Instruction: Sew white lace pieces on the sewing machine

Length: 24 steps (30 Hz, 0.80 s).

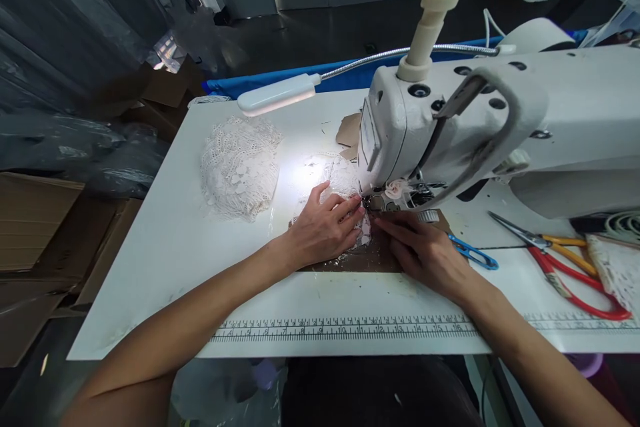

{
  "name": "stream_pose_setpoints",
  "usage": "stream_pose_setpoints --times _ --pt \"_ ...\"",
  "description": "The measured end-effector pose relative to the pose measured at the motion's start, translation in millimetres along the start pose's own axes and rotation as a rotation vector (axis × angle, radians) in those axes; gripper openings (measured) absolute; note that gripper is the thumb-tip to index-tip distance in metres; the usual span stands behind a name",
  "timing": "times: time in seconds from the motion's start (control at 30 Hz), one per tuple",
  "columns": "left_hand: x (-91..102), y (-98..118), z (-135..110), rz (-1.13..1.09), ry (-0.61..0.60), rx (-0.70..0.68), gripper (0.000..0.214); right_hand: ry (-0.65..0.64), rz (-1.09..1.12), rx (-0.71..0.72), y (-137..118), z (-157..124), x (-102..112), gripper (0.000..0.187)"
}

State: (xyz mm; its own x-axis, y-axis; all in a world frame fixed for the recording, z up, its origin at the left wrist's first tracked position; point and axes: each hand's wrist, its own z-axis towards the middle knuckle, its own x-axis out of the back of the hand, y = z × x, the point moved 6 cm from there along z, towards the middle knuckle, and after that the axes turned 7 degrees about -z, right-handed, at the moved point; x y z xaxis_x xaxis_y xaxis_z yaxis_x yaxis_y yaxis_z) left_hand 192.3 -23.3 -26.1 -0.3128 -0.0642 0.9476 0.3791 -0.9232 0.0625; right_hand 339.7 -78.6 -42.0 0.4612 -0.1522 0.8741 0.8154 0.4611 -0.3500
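My left hand (324,225) lies flat with fingers spread on a piece of white lace (336,181), pressing it down just left of the needle area (376,203) of the white sewing machine (450,127). My right hand (424,248) rests flat beside it on the brown plate (365,260), fingertips pointing at the presser foot and touching the lace edge. Neither hand grips anything. The machine head hides the far part of the lace.
A heap of white lace pieces (240,167) sits at the left of the white table (170,260). A gooseneck lamp (277,93) lights the work. Blue thread snips (473,255), red and yellow scissors (565,263) and more lace (617,270) lie to the right. Cardboard boxes (35,227) stand at the left.
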Motion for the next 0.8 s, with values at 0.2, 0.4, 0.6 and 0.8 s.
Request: stream_pose_setpoints --times 0.2,0.4,0.6,0.8 --pt "-0.2 -1.2 -0.1 -0.023 0.003 0.016 0.027 -0.078 -0.102 0.1 -6.7 0.7 -3.9 0.041" --pt "-0.1 -0.5 -0.6 -0.017 0.016 0.006 0.029 -0.09 -0.149 0.094 -8.8 1.1 -6.3 0.04" --pt "-1.3 0.8 -1.8 -0.005 0.037 0.003 0.03 -0.094 -0.156 0.078 -9.2 0.6 -6.3 0.041" --pt "-2.4 0.9 -2.3 0.028 0.045 -0.012 0.031 -0.077 -0.164 0.084 -8.1 -0.2 -6.8 0.041"
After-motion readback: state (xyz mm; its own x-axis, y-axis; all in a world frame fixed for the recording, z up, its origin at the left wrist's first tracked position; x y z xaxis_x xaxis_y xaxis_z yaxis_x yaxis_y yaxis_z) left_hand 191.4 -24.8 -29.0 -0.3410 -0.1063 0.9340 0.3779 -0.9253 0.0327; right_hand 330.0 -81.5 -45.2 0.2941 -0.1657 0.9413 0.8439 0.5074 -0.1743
